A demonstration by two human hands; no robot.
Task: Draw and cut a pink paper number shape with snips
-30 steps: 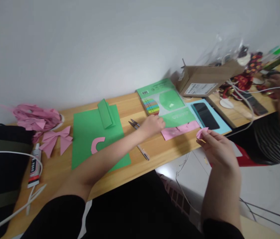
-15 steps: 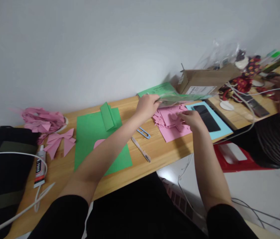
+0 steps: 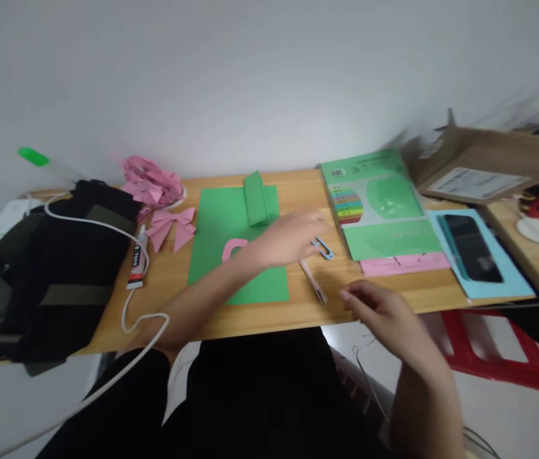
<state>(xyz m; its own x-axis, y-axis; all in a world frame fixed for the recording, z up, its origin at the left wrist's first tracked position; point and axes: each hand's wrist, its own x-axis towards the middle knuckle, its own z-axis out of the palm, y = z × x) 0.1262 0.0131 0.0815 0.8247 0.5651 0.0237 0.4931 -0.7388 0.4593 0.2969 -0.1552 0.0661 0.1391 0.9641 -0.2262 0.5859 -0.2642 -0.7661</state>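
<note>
My left hand [image 3: 295, 237], blurred by motion, is above the table with its fingers stretched out over a small light-blue tool [image 3: 325, 248] with a slotted body. A slim, pale pen-shaped tool [image 3: 314, 284] lies just below that hand. My right hand [image 3: 384, 312] hovers near the table's front edge, its fingers loosely curled and apart, with nothing visible in them. Left of the hands lies a green paper sheet [image 3: 212, 217], bearing a folded green paper piece [image 3: 256, 199] and a curved pink paper piece [image 3: 233, 246], partly hidden by my left arm.
A green paper pack [image 3: 393, 197] covers most of the pink paper [image 3: 406, 264]. Right of it, a phone [image 3: 472, 248] rests on light-blue paper [image 3: 513, 284], near a cardboard box [image 3: 494, 153]. Leftward are a pink paper bow [image 3: 171, 228], a glue tube [image 3: 138, 258] and a black bag [image 3: 73, 268].
The green pack has been laid down over the pink paper and scraps, and both hands have let go. My left hand has moved to the small tools; my right hand has drawn back. The view has swung left.
</note>
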